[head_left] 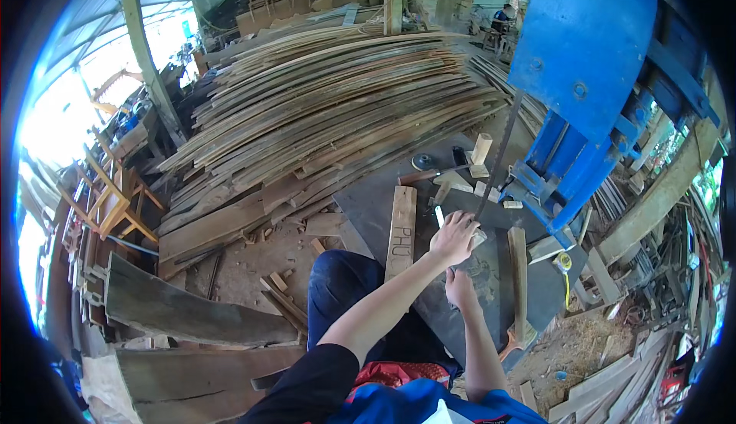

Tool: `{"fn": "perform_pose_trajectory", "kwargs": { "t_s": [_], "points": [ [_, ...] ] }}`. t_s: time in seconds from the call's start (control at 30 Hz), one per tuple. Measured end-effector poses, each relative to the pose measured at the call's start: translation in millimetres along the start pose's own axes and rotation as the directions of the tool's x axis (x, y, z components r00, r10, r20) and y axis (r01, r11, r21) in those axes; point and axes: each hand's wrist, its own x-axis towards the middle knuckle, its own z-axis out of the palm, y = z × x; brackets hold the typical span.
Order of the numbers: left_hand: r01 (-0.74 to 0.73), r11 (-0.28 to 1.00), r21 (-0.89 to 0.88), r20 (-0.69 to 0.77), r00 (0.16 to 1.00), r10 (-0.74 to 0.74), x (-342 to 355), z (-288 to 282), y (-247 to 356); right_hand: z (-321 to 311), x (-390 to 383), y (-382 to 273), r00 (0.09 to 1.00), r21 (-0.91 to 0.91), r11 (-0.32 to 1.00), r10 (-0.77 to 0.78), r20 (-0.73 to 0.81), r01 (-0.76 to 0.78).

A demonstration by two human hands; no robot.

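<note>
My left hand [455, 238] is closed over a small pale wood piece [479, 238] on the dark saw table [360, 194]. Its fingers are close to the band saw's upright blade [502, 148]. Just nearer to me, my right hand [461, 289] is curled, and what it grips, if anything, is hidden. A slim pale strip [439, 215] shows beside the left hand's fingers. Left of my hands lies a flat board with lettering [402, 228], and to their right a long narrow wood piece [518, 274].
The saw's blue housing [586, 48] rises at right. Wood offcuts [481, 152] and a round dark object [422, 162] sit at the table's far side. A yellow tape measure [564, 261] is at the right edge. Long planks [330, 110] are stacked beyond; a wooden chair [115, 198] stands left.
</note>
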Motion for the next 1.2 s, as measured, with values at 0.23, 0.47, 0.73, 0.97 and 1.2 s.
{"fn": "perform_pose_trajectory", "kwargs": {
  "t_s": [0.23,0.47,0.73,0.97,1.2],
  "points": [
    [-0.003,0.999,0.037,0.088,0.996,0.0,-7,-8,5,5,-1,-4,1.0,0.022,0.999,-0.028,-0.004,0.028],
    [-0.028,0.996,0.086,-0.039,0.999,0.031,-13,2,9,9,2,11,0.999,0.021,0.999,-0.032,0.011,0.032],
    [0.079,0.996,-0.029,-0.074,0.994,-0.081,-9,-6,12,9,-8,4,1.0,0.092,0.996,0.019,-0.001,-0.019],
    [0.065,0.998,0.013,-0.051,0.997,-0.065,-8,0,9,16,-3,16,0.999,0.106,0.994,-0.031,-0.015,0.033],
    [0.091,0.996,-0.026,-0.043,0.995,-0.092,-5,1,3,9,-9,4,1.0,0.082,0.997,0.008,-0.005,-0.007]
  ]
}}
